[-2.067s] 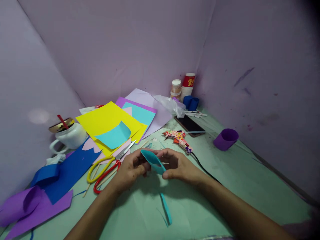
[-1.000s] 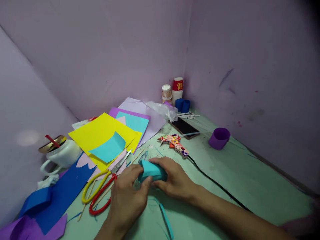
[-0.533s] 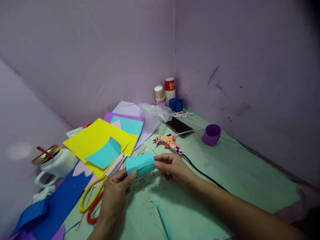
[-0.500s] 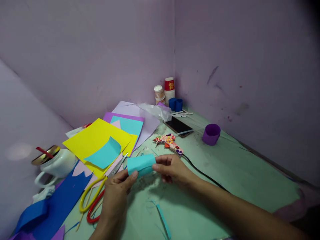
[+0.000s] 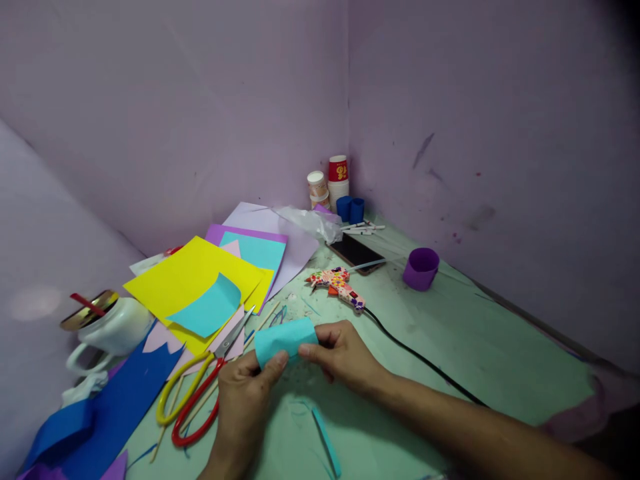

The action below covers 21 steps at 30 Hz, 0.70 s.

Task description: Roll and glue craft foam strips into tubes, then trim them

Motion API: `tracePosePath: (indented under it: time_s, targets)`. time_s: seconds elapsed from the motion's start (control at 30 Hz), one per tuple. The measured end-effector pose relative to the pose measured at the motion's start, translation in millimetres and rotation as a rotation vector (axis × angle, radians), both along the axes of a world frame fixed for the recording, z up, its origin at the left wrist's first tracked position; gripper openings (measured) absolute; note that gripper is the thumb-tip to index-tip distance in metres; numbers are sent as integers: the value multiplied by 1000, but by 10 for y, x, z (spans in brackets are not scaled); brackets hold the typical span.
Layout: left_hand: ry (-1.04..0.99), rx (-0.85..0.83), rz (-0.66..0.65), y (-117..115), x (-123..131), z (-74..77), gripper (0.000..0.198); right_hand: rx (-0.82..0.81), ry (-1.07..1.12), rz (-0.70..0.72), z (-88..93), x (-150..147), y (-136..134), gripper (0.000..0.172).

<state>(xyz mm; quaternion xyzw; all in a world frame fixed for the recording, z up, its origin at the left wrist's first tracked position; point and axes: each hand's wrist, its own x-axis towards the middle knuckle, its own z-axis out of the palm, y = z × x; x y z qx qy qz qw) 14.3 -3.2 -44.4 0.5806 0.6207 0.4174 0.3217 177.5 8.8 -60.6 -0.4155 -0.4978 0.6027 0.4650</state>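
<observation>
A rolled piece of light blue craft foam or paper is held between both hands above the table. My left hand grips its left end, thumb pressed on the near side. At the right end, my right hand pinches it between thumb and fingers. Beside my left hand lie scissors with one yellow and one red handle, blades apart. A floral hot glue gun rests beyond my right hand, a glue stick in its back. Below the hands lies a thin light blue strip.
A purple ring stands at right. Yellow sheets and a loose light blue piece lie left. Further around are a white mug, blue sheet, phone, paper cups and the glue gun's black cord.
Both hands have come slightly nearer with the light blue roll. My left thumb has slid right along it, and the scissors' red handle now shows more fully.
</observation>
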Motion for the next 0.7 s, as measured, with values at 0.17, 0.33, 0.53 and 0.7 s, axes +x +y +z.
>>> tracePosePath:
  time_s: [0.17,0.33,0.53,0.7]
  targets:
    - [42,102,-10,-7,-20,-35,25,41,4,-132,-3,35,17,21]
    - [88,257,-106,19,-35,63,23,-76,112,-86,23,81,61,18]
    - [151,367,-119,23,-82,134,11,-331,408,-111,-5,108,153,29]
    - [-28,432,-24,29,-131,29,52,-509,574,62,33,125,167,37]
